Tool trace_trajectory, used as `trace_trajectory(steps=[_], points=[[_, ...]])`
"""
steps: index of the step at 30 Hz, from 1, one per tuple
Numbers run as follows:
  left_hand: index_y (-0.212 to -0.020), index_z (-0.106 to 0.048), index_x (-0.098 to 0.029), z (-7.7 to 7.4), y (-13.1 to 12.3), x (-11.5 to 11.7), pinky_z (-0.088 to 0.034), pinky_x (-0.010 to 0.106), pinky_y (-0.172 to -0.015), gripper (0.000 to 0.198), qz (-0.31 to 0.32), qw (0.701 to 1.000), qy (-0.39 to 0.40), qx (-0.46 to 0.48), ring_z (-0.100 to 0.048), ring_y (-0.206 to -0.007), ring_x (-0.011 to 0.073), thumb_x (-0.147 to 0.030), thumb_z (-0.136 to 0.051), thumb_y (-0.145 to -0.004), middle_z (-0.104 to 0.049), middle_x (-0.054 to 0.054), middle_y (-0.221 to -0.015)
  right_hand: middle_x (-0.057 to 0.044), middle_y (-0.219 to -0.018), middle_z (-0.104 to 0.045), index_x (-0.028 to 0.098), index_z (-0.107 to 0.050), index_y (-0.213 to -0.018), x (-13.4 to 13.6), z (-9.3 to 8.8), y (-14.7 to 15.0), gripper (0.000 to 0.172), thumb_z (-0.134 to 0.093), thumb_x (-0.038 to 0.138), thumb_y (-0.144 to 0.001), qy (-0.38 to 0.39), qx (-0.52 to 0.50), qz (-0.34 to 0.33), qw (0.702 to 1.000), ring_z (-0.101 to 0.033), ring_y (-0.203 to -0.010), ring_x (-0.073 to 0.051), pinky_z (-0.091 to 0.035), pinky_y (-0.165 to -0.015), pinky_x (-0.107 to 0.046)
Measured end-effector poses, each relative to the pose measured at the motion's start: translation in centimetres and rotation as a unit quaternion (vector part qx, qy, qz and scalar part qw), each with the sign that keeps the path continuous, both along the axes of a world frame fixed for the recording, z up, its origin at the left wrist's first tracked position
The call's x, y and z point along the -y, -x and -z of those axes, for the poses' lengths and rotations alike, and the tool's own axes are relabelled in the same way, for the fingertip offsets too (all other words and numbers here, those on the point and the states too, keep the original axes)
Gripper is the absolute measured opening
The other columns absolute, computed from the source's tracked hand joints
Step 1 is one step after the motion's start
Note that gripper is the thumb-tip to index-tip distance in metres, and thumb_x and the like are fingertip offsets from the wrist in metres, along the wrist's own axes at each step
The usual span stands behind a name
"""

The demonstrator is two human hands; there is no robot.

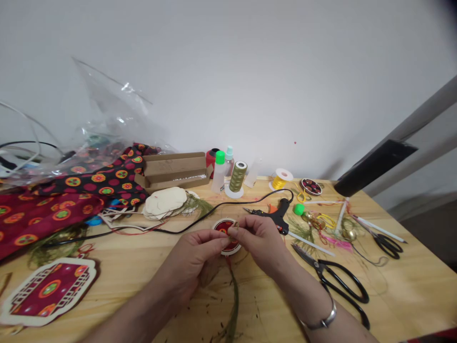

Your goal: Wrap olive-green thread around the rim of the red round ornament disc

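A round ornament (pixel 223 225) with a dark red patterned face and a pale rim is at the middle of the table. From its lower edge a green thread tassel (pixel 233 295) trails toward me on a red cord. My left hand (pixel 194 252) comes in from the left, thumb and forefinger pinched together over the ornament's face. Meeting it there, my right hand (pixel 259 240) is pinched too, fingertips almost touching the left ones. Something tiny may be between the fingertips, but they hide it. A black glue gun (pixel 282 214) lies just beyond my right hand.
Black-handled scissors (pixel 328 274) lie beside my right forearm. A larger pale-framed ornament (pixel 52 290) is at the left, near patterned fabric (pixel 82 183). Behind stand a cardboard box (pixel 174 169), a green-capped bottle (pixel 219 171) and a green thread spool (pixel 238 176). A black cable (pixel 200 219) crosses the table.
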State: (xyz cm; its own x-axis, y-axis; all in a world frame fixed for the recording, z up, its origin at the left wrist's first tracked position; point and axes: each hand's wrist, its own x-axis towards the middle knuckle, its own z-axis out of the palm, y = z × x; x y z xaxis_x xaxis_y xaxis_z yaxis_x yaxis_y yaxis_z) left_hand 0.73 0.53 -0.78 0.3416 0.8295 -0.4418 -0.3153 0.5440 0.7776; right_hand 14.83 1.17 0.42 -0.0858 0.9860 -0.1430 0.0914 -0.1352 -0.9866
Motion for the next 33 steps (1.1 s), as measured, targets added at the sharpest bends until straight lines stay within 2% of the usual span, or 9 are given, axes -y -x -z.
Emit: trace_trajectory(steps=[3,7,9,14,18,22,25,28,33], points=[[-0.068,-0.070,-0.014,0.07,0.02,-0.03,-0.042,0.016,-0.054,0.005,0.002,1.000,0.000,0.000,-0.061,-0.058,0.0104,-0.017,-0.069,-0.065,-0.069,0.002,-0.060,0.002,-0.054,-0.054,0.013,-0.053,-0.054,0.03,-0.13,0.02,0.014,-0.060,0.018,-0.066,-0.007,-0.002,0.005,1.000,-0.045,-0.052,-0.009,-0.036,-0.051,-0.021],[-0.068,-0.071,-0.014,-0.06,-0.07,-0.10,-0.042,0.016,-0.054,0.006,0.004,1.000,-0.009,0.013,-0.061,-0.062,0.0111,-0.018,-0.070,-0.064,-0.070,0.003,-0.064,0.003,-0.053,-0.052,0.014,-0.052,-0.053,0.09,-0.41,0.04,0.015,-0.060,0.017,-0.066,-0.012,0.004,0.009,1.000,-0.043,-0.052,-0.009,-0.036,-0.051,-0.021],[-0.067,-0.071,-0.013,-0.20,-0.13,-0.13,-0.041,0.015,-0.050,0.006,0.002,1.000,-0.003,0.010,-0.060,-0.057,0.0101,-0.018,-0.070,-0.063,-0.069,0.003,-0.061,0.002,-0.053,-0.052,0.014,-0.051,-0.053,0.12,-0.46,0.00,0.016,-0.059,0.017,-0.066,-0.012,0.006,0.010,1.000,-0.043,-0.052,-0.009,-0.036,-0.051,-0.021],[-0.068,-0.070,-0.013,-0.45,-0.16,-0.05,-0.028,0.012,-0.037,0.008,0.001,1.000,0.013,-0.007,-0.048,-0.040,0.0031,-0.019,-0.071,-0.063,-0.066,0.000,-0.054,0.003,-0.052,-0.049,0.014,-0.050,-0.053,0.10,-0.30,-0.09,0.016,-0.059,0.018,-0.065,-0.028,0.008,0.010,1.000,-0.042,-0.051,-0.009,-0.035,-0.050,-0.021],[-0.067,-0.070,-0.013,-0.43,-0.13,0.10,-0.018,0.013,-0.032,0.007,0.002,1.000,0.007,-0.022,-0.032,-0.030,-0.0008,-0.020,-0.070,-0.064,-0.056,-0.005,-0.042,0.003,-0.053,-0.050,0.014,-0.050,-0.052,0.00,-0.20,-0.03,0.016,-0.059,0.018,-0.065,-0.026,0.015,0.014,0.999,-0.041,-0.051,-0.009,-0.035,-0.050,-0.021],[-0.065,-0.070,-0.013,-0.53,-0.13,0.16,-0.017,0.013,-0.031,0.008,0.007,1.000,0.006,-0.029,-0.025,-0.028,-0.0015,-0.021,-0.069,-0.065,-0.053,-0.007,-0.038,0.003,-0.054,-0.051,0.015,-0.050,-0.053,0.06,-0.02,0.05,0.015,-0.059,0.019,-0.065,-0.026,0.008,0.011,1.000,-0.043,-0.051,-0.009,-0.036,-0.051,-0.021],[-0.066,-0.070,-0.013,-0.59,-0.15,0.14,-0.024,0.013,-0.034,0.008,0.009,1.000,0.003,-0.026,-0.036,-0.031,0.0008,-0.021,-0.069,-0.065,-0.056,-0.005,-0.041,0.004,-0.053,-0.050,0.015,-0.050,-0.053,0.13,0.00,0.05,0.016,-0.059,0.018,-0.065,-0.024,0.012,0.010,1.000,-0.042,-0.050,-0.008,-0.035,-0.050,-0.021],[-0.068,-0.071,-0.013,-0.39,-0.13,0.13,-0.036,0.013,-0.045,0.007,0.005,1.000,-0.014,-0.011,-0.054,-0.049,0.0066,-0.020,-0.070,-0.065,-0.067,0.001,-0.056,0.004,-0.053,-0.050,0.014,-0.050,-0.053,0.13,-0.07,0.02,0.015,-0.059,0.017,-0.065,-0.021,0.015,0.011,1.000,-0.042,-0.050,-0.008,-0.035,-0.049,-0.020],[-0.073,-0.072,-0.015,0.19,0.00,0.09,-0.043,0.015,-0.057,0.010,0.012,1.000,-0.011,0.003,-0.061,-0.064,0.0111,-0.022,-0.069,-0.067,-0.071,0.004,-0.070,0.004,-0.051,-0.049,0.014,-0.051,-0.053,0.06,-0.15,0.01,0.015,-0.059,0.016,-0.066,-0.020,0.022,0.022,0.999,-0.041,-0.048,-0.007,-0.035,-0.048,-0.019]])
